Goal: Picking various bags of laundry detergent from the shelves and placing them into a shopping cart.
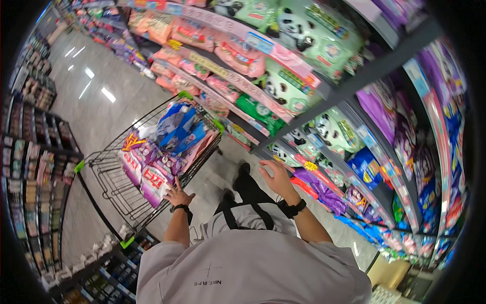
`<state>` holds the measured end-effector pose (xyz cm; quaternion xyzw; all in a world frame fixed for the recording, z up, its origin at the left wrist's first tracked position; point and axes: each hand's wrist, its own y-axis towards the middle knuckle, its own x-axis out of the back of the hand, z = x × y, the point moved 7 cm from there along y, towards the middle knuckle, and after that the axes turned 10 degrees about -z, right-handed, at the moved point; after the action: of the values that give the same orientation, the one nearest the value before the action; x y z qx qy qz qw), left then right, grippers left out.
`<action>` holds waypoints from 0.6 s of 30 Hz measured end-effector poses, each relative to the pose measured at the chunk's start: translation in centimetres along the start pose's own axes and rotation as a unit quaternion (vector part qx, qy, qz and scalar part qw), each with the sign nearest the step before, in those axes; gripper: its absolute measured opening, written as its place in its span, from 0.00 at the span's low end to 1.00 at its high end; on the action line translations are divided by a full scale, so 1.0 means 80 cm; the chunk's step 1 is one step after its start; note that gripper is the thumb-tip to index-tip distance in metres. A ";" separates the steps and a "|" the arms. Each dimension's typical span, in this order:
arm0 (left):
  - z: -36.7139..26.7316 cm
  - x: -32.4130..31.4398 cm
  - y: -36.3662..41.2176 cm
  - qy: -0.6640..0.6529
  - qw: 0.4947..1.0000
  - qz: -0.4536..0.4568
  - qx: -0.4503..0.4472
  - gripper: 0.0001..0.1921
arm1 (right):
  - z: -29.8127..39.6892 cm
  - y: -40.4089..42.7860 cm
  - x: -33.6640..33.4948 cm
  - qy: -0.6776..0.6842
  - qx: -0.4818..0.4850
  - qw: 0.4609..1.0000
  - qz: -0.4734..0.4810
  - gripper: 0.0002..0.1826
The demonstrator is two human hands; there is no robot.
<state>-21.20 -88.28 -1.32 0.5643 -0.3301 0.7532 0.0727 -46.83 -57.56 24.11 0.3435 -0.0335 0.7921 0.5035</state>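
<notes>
My left hand (pixel 180 194) is spread over the near side of a wire shopping cart (pixel 106 173), beside a purple and white detergent bag (pixel 155 178). Whether its fingertips touch the bag or the rim, I cannot tell. Another purple and white bag (pixel 131 157) lies against the first, and blue and white bags (pixel 181 127) fill the cart's far end. Out in front of the lower shelves is my right hand (pixel 276 175), with its fingers apart and nothing in it. Green bags with panda pictures (pixel 283 152) are on the shelf closest to that hand.
Tall shelving (pixel 341 89) packed with bagged goods runs along the right, split by a dark upright. More stocked shelves (pixel 38 163) stand to the left of the cart. Grey shiny floor (pixel 89 79) stretches away past the cart. Purple bags (pixel 322 192) sit low on the right.
</notes>
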 end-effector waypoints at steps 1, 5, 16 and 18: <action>0.002 0.000 0.003 0.028 1.000 0.011 -0.007 0.69 | -0.003 0.009 -0.014 0.013 -0.010 0.999 0.029 0.13; 0.009 -0.002 0.010 0.045 0.998 0.047 0.021 0.69 | 0.002 0.058 -0.058 0.048 0.007 0.994 0.094 0.14; 0.010 0.009 0.055 0.072 0.987 0.139 0.041 0.62 | 0.027 0.193 -0.062 0.117 0.085 0.988 0.053 0.12; -0.006 0.026 0.066 0.115 0.984 0.131 0.030 0.58 | 0.013 0.203 -0.061 0.119 0.054 0.990 0.055 0.13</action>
<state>-24.86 -92.65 -1.72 0.4273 -0.3681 0.8258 -0.0056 -58.38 -69.73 26.80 0.2706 0.0506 0.8545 0.4405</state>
